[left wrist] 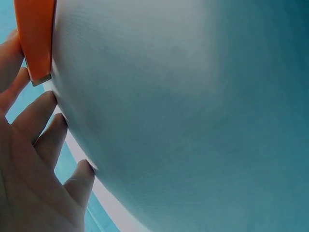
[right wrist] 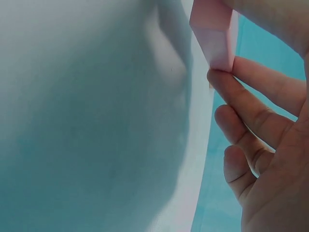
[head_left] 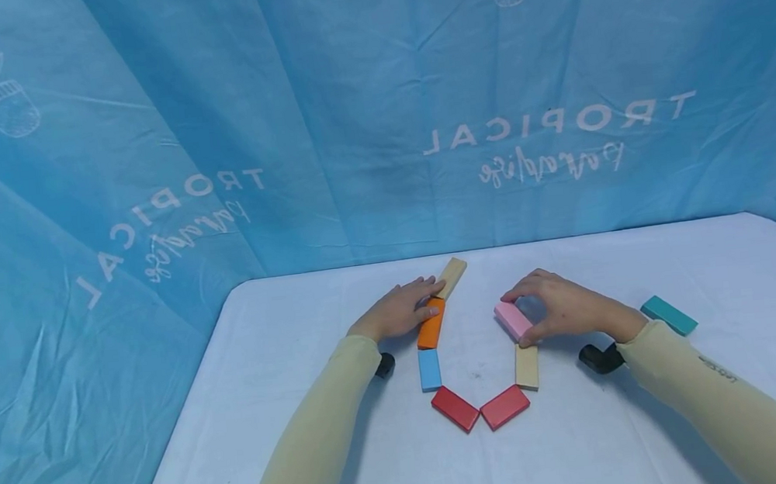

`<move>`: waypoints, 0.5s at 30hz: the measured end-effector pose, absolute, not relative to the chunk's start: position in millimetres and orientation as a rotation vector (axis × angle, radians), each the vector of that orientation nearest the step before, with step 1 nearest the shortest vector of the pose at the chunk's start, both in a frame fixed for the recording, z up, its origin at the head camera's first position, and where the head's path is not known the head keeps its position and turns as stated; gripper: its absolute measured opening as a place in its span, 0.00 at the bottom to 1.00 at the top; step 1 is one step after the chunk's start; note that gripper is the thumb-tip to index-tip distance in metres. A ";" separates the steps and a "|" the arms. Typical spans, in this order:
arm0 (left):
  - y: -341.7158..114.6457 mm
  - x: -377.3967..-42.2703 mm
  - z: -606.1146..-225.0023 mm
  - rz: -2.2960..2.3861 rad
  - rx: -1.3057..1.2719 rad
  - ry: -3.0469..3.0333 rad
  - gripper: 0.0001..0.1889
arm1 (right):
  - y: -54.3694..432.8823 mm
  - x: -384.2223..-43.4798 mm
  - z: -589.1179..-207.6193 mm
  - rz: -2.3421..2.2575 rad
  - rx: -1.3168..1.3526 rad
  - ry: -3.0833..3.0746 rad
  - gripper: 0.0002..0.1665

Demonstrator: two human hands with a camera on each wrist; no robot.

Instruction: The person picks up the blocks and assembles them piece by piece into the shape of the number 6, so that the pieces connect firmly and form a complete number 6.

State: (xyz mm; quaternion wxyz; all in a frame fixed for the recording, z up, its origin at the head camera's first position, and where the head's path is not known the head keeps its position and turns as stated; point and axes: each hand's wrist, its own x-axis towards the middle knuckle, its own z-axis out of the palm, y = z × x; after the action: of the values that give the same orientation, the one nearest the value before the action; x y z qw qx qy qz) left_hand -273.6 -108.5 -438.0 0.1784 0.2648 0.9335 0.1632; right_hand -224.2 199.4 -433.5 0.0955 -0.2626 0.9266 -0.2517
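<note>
Between the thumb and fingertips of my right hand (head_left: 566, 307), a pink block (head_left: 512, 320) is pinched by its two ends. Its near end sits right at a natural wood block (head_left: 527, 367). My left hand (head_left: 397, 309) lies over the other side of the curve with its fingers extended. Its thumb is at an orange block (head_left: 431, 323), and its fingertips reach a second wood block (head_left: 452, 276). In the left wrist view the orange block (left wrist: 36, 38) stands beside thumb and index finger. The right wrist view shows fingertips against the pink block (right wrist: 215, 36).
A blue block (head_left: 430, 370) and two red blocks, one left (head_left: 455, 408) and one right (head_left: 505, 407), continue the U-shaped row on the white table (head_left: 239, 443). A teal block (head_left: 669, 315) lies beyond my right wrist. Blue printed curtains (head_left: 362, 120) hang behind.
</note>
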 end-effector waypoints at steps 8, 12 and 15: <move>-108.4 -272.7 -436.5 0.471 0.739 2.636 0.29 | 201.4 -230.1 -437.3 -0.785 -0.807 2.721 0.43; -108.5 -273.3 -437.1 0.470 0.742 2.637 0.29 | 202.2 -232.0 -439.0 -0.799 -0.789 2.695 0.42; -108.5 -273.9 -437.8 0.468 0.745 2.637 0.30 | 202.7 -232.7 -438.9 -0.802 -0.787 2.684 0.42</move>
State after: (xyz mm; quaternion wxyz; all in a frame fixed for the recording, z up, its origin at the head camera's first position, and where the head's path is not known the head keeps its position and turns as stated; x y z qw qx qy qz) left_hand -273.9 -108.5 -437.8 0.1797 0.2635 0.9332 0.1657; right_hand -232.7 202.7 -438.9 0.1156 -0.2687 0.9162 -0.2737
